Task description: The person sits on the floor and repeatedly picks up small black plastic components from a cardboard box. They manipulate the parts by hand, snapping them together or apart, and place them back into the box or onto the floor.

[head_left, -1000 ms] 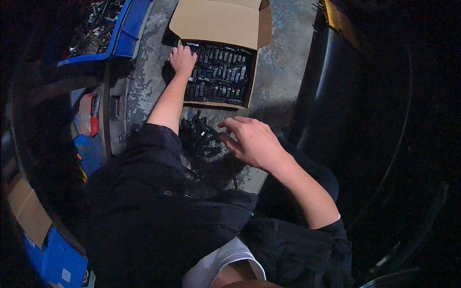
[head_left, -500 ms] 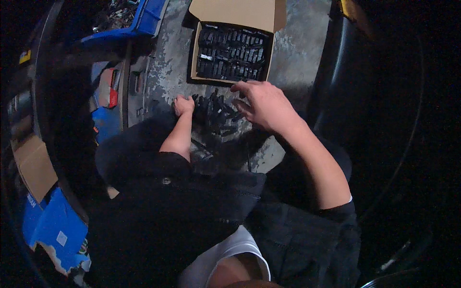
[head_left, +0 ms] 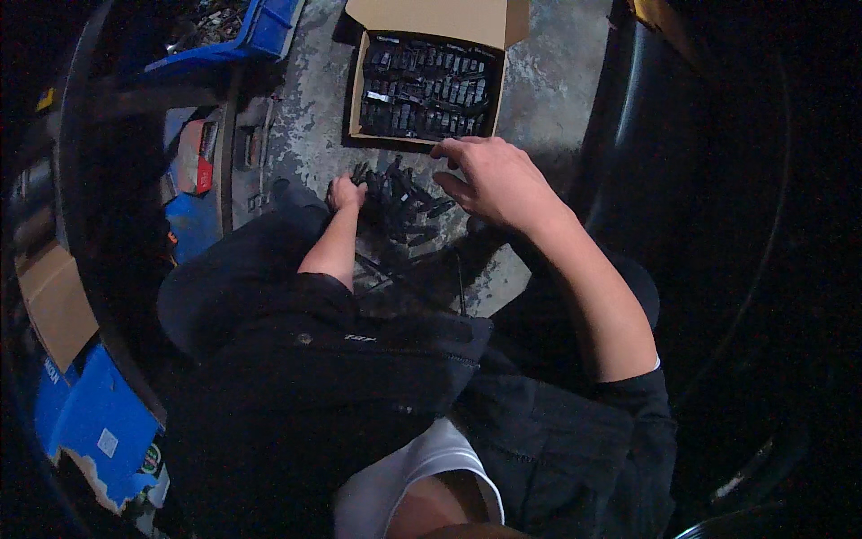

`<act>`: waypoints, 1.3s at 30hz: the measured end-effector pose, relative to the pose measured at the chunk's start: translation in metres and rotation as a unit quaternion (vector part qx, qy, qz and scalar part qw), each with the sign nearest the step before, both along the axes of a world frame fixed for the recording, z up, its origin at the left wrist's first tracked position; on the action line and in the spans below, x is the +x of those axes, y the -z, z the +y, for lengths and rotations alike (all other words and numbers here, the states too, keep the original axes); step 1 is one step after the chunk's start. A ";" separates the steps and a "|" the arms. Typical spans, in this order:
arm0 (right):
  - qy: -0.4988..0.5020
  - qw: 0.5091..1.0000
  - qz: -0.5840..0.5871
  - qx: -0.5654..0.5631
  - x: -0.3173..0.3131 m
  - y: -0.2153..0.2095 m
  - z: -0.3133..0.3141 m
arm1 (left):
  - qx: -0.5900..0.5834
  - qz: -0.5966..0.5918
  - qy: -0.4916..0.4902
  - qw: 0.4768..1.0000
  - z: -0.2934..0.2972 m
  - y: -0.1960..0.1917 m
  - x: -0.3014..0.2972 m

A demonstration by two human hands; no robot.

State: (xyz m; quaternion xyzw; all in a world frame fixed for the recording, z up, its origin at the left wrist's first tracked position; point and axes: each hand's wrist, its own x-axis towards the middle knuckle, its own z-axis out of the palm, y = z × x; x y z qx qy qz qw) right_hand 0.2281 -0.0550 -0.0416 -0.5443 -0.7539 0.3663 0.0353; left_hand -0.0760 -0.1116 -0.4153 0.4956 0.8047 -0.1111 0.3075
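Observation:
A loose heap of small black parts (head_left: 400, 202) lies on the worn grey floor. At its left edge my left hand (head_left: 346, 191) is closed, its fingers curled. Dark pieces sit right by those fingertips, and what they grip is hidden. My right hand (head_left: 496, 180) hovers over the right side of the heap, near the front edge of an open cardboard box (head_left: 395, 136). Its thumb and fingers are bent but apart, with nothing visible between them. Inside the box, similar black parts (head_left: 431, 90) lie packed in rows, one with a bright, shiny face.
A blue bin (head_left: 260, 36) with small metal pieces stands at the upper left. Below it are a red-and-white carton (head_left: 199, 162) and blue boxes (head_left: 108, 422). The box's raised flap (head_left: 431, 20) points away from me. A dark rounded shape (head_left: 633, 81) runs along the right.
The view has shifted slightly, so the box and heap appear a little higher and further left. Both hands stay in nearly the same places relative to them.

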 end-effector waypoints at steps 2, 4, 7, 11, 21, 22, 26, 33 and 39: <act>-0.001 1.000 -0.002 -0.004 -0.001 0.001 0.000 | 0.003 0.009 0.008 1.000 0.002 -0.006 0.000; 0.000 1.000 0.001 -0.015 -0.003 -0.002 0.000 | 0.019 0.006 0.006 1.000 0.005 -0.005 -0.007; -0.007 1.000 0.004 -0.010 0.003 -0.002 -0.001 | 0.042 -0.033 -0.010 0.999 0.022 -0.030 0.009; -0.012 1.000 -0.016 -0.012 -0.002 -0.009 0.003 | 0.081 -0.053 0.053 0.994 0.041 -0.078 0.011; 0.007 0.993 0.016 0.119 0.009 0.006 0.020 | 0.317 -0.326 0.309 0.836 0.081 -0.328 0.058; -0.003 0.989 0.054 0.138 0.007 0.003 0.022 | 0.335 -0.342 0.308 0.822 0.083 -0.347 0.059; -0.041 0.976 0.164 0.137 -0.001 -0.026 0.027 | 0.386 -0.372 0.305 0.787 0.086 -0.397 0.053; 0.052 0.951 0.193 0.238 -0.004 -0.041 0.029 | 0.365 -0.396 0.280 0.795 0.111 -0.427 0.061; 0.070 0.929 0.194 0.307 0.003 -0.038 0.028 | 0.353 -0.418 0.293 0.784 0.125 -0.428 0.069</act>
